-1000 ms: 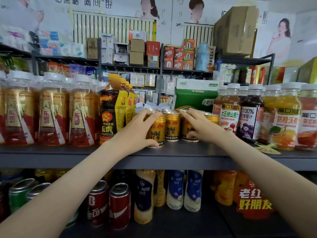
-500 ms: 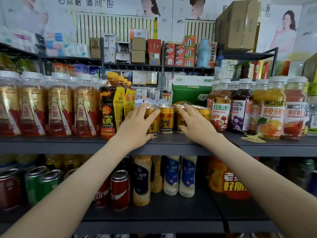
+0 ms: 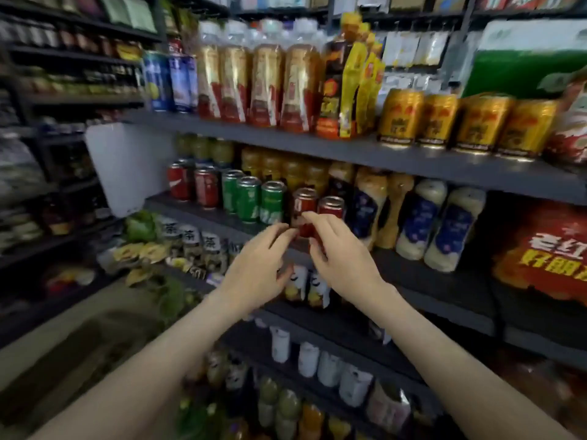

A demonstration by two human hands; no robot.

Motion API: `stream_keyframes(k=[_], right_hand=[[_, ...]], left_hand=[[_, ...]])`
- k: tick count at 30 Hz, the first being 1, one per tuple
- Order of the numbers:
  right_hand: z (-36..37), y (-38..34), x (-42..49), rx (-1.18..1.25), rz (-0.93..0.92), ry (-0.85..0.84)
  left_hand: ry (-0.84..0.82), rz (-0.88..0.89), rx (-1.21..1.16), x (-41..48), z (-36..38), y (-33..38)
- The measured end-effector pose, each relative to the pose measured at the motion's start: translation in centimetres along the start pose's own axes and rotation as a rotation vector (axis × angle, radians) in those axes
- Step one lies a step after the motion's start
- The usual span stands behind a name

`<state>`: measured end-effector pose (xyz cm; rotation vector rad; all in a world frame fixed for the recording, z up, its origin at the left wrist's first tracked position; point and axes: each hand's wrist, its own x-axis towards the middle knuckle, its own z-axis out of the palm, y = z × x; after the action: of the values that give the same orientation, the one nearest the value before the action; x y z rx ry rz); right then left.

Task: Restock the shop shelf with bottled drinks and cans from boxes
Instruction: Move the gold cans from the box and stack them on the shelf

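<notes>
Both hands have dropped from the gold cans (image 3: 438, 119) on the upper shelf (image 3: 349, 154) to the tier below, and the view has swung left and down.

1. Hand state: left hand (image 3: 257, 268) and right hand (image 3: 344, 262) sit close together, fingers loosely bent, nothing clasped. Blur hides whether the fingertips touch the red cans (image 3: 304, 201) just beyond them.
2. Likely step: facing up the can row. Advice: push each can by its wall, keep it upright, and line it up with the shelf's front edge, label outward.
3. Middle shelf (image 3: 428, 274) contents: the red cans ahead of the hands; green cans (image 3: 247, 198) left of the left hand, with more red cans further left; cream-and-blue bottles (image 3: 444, 227) right of the right hand.
4. Upper shelf contents: the gold cans above and right of the right hand; tall red-and-gold labelled bottles (image 3: 263, 84) above the left hand.
5. No supply box can be identified.
</notes>
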<state>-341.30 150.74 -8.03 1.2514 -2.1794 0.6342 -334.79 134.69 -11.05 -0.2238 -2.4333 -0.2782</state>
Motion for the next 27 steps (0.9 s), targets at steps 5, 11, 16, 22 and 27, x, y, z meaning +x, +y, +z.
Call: stream_keyframes(k=[5,11,16,22,27], right_hand=[[11.9,-7.7,-0.9,0.181,0.003,-0.352],[25.0,-17.5,1.4,0.292,-0.154,-0.59],[35.5,-25.4,4.9,0.321,-0.208,-0.754],[47.0,-34.6,9.4,0.38,-0.194,-0.885],[54.2,-37.0,13.0,0.388,-0.168,-0.999]], left_hand=[[-0.231,-0.435,0.146,-12.9,-1.9,-8.1],[-0.298,-0.822,0.143,-24.7,-5.3,-16.8],[-0.401,-1.038,0.181,-33.0,-8.1,-24.8],[-0.432,-1.224,0.111,-39.9,-12.2,-35.3],[-0.485,-1.275,0.075,-41.6,-12.9,-43.2]])
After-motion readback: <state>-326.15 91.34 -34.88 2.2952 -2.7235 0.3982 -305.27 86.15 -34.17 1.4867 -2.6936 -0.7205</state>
